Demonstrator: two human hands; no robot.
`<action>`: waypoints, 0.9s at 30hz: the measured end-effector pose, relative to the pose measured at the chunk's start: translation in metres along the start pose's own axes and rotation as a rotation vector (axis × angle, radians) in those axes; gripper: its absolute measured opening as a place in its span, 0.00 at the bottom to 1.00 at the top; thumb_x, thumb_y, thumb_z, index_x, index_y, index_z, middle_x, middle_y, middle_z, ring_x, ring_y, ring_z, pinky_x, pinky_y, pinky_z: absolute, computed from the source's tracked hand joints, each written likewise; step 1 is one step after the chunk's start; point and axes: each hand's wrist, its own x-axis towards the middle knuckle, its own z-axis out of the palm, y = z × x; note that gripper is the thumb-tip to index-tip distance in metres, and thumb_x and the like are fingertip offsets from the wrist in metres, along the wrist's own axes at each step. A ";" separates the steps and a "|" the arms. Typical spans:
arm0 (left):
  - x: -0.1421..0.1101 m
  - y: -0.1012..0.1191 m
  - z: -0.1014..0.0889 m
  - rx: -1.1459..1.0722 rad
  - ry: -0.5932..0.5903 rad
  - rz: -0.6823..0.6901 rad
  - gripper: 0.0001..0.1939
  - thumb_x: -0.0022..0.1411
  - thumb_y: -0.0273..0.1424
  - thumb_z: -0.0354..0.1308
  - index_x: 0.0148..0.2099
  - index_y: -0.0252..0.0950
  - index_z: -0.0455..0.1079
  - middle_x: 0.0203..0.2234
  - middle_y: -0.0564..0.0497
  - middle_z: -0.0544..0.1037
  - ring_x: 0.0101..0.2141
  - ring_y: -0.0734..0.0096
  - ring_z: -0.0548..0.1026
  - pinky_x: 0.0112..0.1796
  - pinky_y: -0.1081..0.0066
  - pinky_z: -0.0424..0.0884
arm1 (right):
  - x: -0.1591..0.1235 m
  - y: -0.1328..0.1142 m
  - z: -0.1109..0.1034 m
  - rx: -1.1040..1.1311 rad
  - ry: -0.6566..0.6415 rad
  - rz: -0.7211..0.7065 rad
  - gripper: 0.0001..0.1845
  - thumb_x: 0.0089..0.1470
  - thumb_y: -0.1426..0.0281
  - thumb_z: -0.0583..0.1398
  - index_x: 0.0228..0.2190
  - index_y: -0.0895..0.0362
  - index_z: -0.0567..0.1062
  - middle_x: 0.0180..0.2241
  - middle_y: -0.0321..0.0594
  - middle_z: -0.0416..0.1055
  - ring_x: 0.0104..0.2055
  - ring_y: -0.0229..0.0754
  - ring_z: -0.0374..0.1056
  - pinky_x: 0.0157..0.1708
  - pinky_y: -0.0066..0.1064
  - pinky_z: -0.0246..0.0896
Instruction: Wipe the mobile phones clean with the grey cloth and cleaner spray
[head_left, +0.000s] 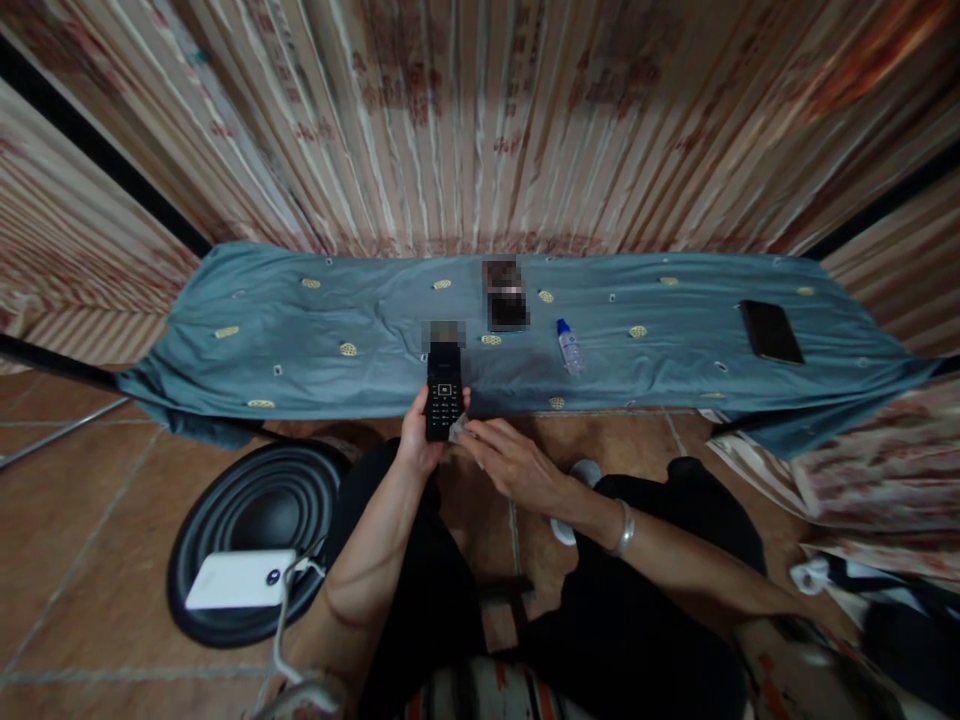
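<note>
My left hand [417,437] is closed around a black keypad phone [444,395], held upright over the front edge of the cloth-covered surface. Its top end is pixelated, so the screen cannot be made out. My right hand [514,462] pinches a small greyish-white wipe [460,429], which touches the lower right corner of the keypad. Past the phone, on the blue-green cloth [375,310], lie a small clear bottle with a blue cap [570,348] and a dark item blurred by pixels [508,310].
A black flat case [772,331] rests at the right of the cloth. On the floor at left, a white power bank [241,579] with a cable sits on a round black ribbed object [247,480]. Patterned curtains [480,120] hang behind, with dark poles at both sides.
</note>
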 end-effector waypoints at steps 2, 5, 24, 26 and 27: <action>0.002 -0.002 0.000 -0.009 0.005 -0.008 0.23 0.71 0.36 0.44 0.49 0.23 0.73 0.30 0.40 0.81 0.29 0.68 0.80 0.36 0.71 0.76 | 0.000 -0.001 -0.001 -0.059 -0.041 -0.039 0.24 0.63 0.81 0.48 0.57 0.61 0.67 0.51 0.52 0.71 0.52 0.47 0.67 0.51 0.42 0.71; 0.005 -0.004 0.000 -0.003 0.019 -0.012 0.24 0.71 0.37 0.44 0.51 0.22 0.72 0.29 0.40 0.81 0.28 0.67 0.80 0.34 0.72 0.75 | 0.000 0.000 0.000 -0.102 -0.085 -0.070 0.23 0.62 0.81 0.48 0.56 0.63 0.68 0.52 0.53 0.70 0.51 0.48 0.66 0.49 0.41 0.72; 0.000 -0.013 0.000 0.041 0.012 -0.085 0.26 0.72 0.40 0.41 0.45 0.25 0.75 0.30 0.40 0.81 0.35 0.64 0.81 0.38 0.69 0.77 | 0.010 0.016 0.005 -0.084 -0.074 -0.045 0.23 0.60 0.83 0.51 0.56 0.63 0.68 0.54 0.52 0.69 0.56 0.48 0.65 0.58 0.43 0.66; -0.001 -0.014 0.000 0.040 0.020 -0.066 0.25 0.72 0.39 0.42 0.38 0.27 0.75 0.26 0.44 0.80 0.30 0.68 0.80 0.33 0.73 0.76 | 0.012 0.017 0.004 -0.104 -0.071 -0.048 0.23 0.61 0.82 0.50 0.55 0.63 0.69 0.54 0.52 0.70 0.56 0.47 0.65 0.59 0.44 0.65; -0.001 -0.014 0.000 0.035 0.025 -0.056 0.24 0.72 0.38 0.42 0.36 0.28 0.74 0.24 0.46 0.79 0.27 0.71 0.78 0.31 0.75 0.75 | 0.013 0.018 0.004 -0.114 -0.063 -0.050 0.22 0.61 0.82 0.50 0.55 0.64 0.69 0.54 0.52 0.70 0.56 0.48 0.65 0.59 0.44 0.65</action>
